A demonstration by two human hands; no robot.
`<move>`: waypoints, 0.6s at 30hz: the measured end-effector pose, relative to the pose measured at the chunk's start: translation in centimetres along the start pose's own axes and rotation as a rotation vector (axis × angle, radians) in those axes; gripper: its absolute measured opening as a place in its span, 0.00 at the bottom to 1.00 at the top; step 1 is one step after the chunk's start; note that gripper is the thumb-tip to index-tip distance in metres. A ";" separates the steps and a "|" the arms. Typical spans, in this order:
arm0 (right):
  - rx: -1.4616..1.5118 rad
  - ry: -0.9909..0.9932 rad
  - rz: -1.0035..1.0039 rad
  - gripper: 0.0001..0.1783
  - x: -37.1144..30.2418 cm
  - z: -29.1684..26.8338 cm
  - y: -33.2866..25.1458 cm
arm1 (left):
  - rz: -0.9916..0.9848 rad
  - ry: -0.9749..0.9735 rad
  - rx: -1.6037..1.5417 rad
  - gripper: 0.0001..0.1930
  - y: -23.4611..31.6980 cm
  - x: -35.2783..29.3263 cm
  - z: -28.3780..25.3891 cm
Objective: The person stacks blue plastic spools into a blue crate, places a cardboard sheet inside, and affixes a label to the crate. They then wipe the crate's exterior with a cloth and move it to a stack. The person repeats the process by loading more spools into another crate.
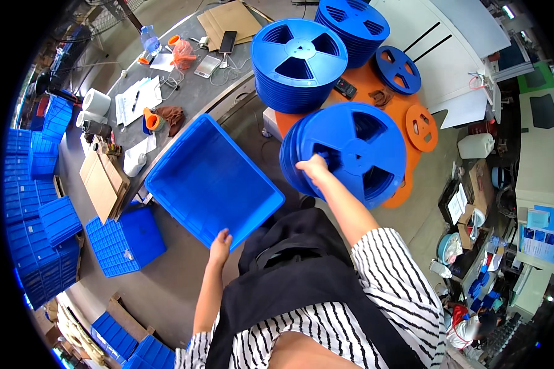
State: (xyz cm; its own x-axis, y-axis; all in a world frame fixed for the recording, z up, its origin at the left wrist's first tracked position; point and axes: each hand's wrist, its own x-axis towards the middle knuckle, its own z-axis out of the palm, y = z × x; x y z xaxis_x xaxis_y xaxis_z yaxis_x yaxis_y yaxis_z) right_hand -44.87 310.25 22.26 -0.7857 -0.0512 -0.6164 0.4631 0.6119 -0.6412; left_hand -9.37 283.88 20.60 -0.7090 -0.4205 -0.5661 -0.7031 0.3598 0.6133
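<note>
My right hand grips a stack of blue plastic reels, its fingers hooked into a window of the top one. The stack is tilted and sits close to the near side of an orange table. My left hand is closed on the near rim of a blue plastic crate, with part of the fingers hidden by the wall. Nothing lies inside the crate, which is tipped with its open top toward me. Just beyond my right hand stands a taller stack of blue reels.
On the orange table are another reel stack, a single blue reel and an orange reel. The grey worktable holds papers, a scale and a phone. Another blue crate stands below left, near several stacked crates.
</note>
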 end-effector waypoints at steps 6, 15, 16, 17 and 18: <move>0.580 -0.172 -0.125 0.17 -9.3 -14.8 -1.2 | 0.081 -0.061 0.010 0.20 10.6 5.4 0.4; 1.052 0.182 0.058 0.22 -17.8 -32.4 13.9 | 0.446 -0.120 0.174 0.18 32.7 12.1 16.4; 1.111 0.210 0.131 0.27 -18.4 -33.3 15.2 | 0.576 -0.113 0.232 0.18 35.7 13.9 19.3; 1.178 0.232 0.151 0.27 -18.5 -33.7 17.7 | 0.680 -0.053 0.249 0.17 37.9 16.4 22.6; 1.220 0.235 0.178 0.26 -18.6 -34.0 20.0 | 0.707 -0.021 0.264 0.16 40.6 18.9 25.9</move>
State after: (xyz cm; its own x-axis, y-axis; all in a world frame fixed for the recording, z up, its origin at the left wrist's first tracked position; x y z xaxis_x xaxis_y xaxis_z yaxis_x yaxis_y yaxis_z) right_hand -34.90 350.34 36.46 -0.6694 0.1756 -0.7219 0.5485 -0.5387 -0.6396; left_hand -52.74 312.08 20.53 -0.9951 -0.0001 -0.0986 -0.0678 0.7270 0.6833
